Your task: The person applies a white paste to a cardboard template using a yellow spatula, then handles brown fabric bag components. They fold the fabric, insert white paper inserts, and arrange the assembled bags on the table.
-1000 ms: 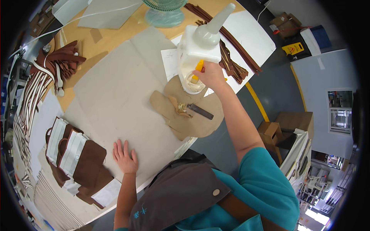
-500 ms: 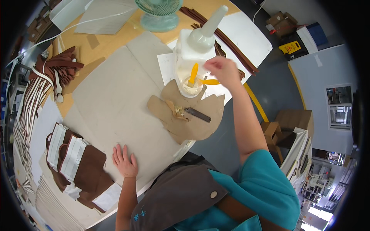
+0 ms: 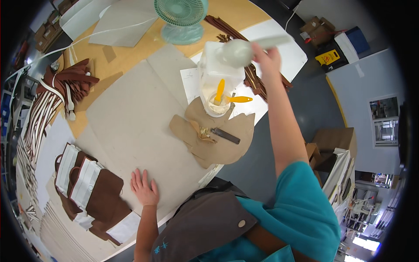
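Observation:
My right hand (image 3: 267,59) is closed on the long neck of a pale, bulbous bottle (image 3: 238,53), which is tilted to the right and blurred by motion. The bottle's round body is over the top of a white plastic jug (image 3: 212,70). Just in front of the jug, a white cup (image 3: 216,110) of cream-coloured paste holds two yellow-handled brushes (image 3: 221,88). Below the cup, a dark flat-handled tool (image 3: 225,136) rests on tan sheet pieces (image 3: 231,150). My left hand (image 3: 144,187) lies flat on the large grey sheet (image 3: 131,122), fingers spread.
Brown pieces with white panels and looped handles (image 3: 102,190) lie left of my left hand. Brown and white strips (image 3: 41,113) hang at the far left. A green fan (image 3: 181,22) stands at the back. Beyond the table's right edge are a yellow floor sign (image 3: 327,57) and cardboard boxes (image 3: 334,142).
My right hand has moved up from above the brushes and taken hold of the bottle's neck. The bottle has swung from leaning upright to tilting right. My left hand still lies flat.

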Tool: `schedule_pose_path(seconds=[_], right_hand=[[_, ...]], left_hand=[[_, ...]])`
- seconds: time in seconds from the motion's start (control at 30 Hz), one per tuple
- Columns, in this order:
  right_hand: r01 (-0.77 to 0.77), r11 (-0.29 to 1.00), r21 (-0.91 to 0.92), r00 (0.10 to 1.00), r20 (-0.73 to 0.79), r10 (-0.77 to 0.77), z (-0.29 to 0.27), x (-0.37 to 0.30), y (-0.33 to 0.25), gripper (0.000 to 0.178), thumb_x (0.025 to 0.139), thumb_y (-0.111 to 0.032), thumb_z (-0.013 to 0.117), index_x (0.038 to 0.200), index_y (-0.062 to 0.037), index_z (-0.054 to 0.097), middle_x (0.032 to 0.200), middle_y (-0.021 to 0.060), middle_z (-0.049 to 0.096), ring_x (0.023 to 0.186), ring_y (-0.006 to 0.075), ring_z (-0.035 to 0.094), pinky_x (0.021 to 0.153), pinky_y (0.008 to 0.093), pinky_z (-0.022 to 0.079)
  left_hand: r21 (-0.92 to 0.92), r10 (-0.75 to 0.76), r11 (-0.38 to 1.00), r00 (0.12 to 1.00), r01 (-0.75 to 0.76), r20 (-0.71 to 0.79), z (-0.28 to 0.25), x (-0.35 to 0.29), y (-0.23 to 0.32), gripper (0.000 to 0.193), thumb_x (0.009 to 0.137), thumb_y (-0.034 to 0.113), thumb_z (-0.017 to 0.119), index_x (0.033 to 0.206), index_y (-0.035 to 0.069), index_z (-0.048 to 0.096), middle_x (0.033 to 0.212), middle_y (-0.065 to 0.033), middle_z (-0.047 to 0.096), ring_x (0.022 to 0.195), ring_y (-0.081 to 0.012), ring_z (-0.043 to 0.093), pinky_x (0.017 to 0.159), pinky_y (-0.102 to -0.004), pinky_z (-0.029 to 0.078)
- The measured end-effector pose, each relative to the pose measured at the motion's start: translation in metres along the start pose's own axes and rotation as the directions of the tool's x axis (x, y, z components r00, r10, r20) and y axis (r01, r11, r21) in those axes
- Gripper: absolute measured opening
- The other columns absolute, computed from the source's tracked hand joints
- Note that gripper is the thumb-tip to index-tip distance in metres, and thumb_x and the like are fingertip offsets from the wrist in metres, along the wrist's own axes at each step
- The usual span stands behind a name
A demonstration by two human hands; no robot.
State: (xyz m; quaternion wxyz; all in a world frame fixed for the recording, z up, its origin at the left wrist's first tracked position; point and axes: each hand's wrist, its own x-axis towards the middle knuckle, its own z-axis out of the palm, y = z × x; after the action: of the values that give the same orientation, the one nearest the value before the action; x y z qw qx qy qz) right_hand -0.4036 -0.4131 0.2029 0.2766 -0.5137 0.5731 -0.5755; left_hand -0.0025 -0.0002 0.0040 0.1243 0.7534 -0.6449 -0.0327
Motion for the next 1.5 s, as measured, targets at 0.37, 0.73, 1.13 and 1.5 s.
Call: schedule_pose_path(seconds=[0.37, 0.73, 1.13, 1.5], right_hand=[[-0.462, 0.401, 0.791, 0.681, 0.027, 0.732, -0.11, -0.171, 0.07, 0.03, 0.1, -0.031, 0.058, 0.113, -0.0038, 0.059, 0.101, 0.0062, 0.069, 0.088, 0.0157, 0.065, 0.081, 0.031, 0.052], [-0.666, 0.653, 0.361, 0.743, 0.242, 0.624, -0.1, -0.24, 0.038, 0.03, 0.092, -0.015, 0.066, 0.117, -0.0007, 0.058, 0.1, 0.0052, 0.067, 0.085, 0.0109, 0.064, 0.074, 0.0256, 0.051], [0.276, 0.95, 0.147, 0.488, 0.83, -0.27, 0.096, -0.323, 0.004, 0.045, 0.075, -0.006, 0.073, 0.118, -0.0118, 0.064, 0.125, 0.0068, 0.063, 0.115, 0.0296, 0.058, 0.098, 0.0435, 0.045], [-0.372, 0.895, -0.247, 0.777, 0.445, 0.446, 0.003, -0.264, 0.052, 0.033, 0.086, -0.014, 0.072, 0.117, -0.0076, 0.062, 0.089, 0.0042, 0.066, 0.077, 0.0115, 0.061, 0.069, 0.0282, 0.051]], left_hand=[[0.006, -0.007, 1.0, 1.0, 0.007, 0.016, -0.001, 0.001, 0.0, 0.054, 0.092, 0.026, 0.057, 0.144, 0.015, 0.047, 0.157, -0.0126, 0.034, 0.146, -0.0353, 0.029, 0.118, -0.0523, 0.021], [0.016, 0.016, 1.0, 1.0, -0.016, 0.006, -0.002, 0.002, 0.006, 0.054, 0.092, 0.026, 0.056, 0.144, 0.014, 0.047, 0.157, -0.0137, 0.034, 0.146, -0.0349, 0.028, 0.117, -0.0521, 0.021], [0.022, 0.013, 1.0, 1.0, -0.013, 0.008, -0.002, 0.004, 0.008, 0.053, 0.093, 0.026, 0.057, 0.143, 0.013, 0.048, 0.156, -0.0131, 0.036, 0.146, -0.0343, 0.029, 0.118, -0.0519, 0.02], [-0.011, -0.013, 1.0, 1.0, 0.013, 0.011, -0.004, 0.003, 0.007, 0.055, 0.091, 0.026, 0.058, 0.143, 0.015, 0.048, 0.156, -0.0122, 0.037, 0.146, -0.0336, 0.029, 0.118, -0.0516, 0.021]])
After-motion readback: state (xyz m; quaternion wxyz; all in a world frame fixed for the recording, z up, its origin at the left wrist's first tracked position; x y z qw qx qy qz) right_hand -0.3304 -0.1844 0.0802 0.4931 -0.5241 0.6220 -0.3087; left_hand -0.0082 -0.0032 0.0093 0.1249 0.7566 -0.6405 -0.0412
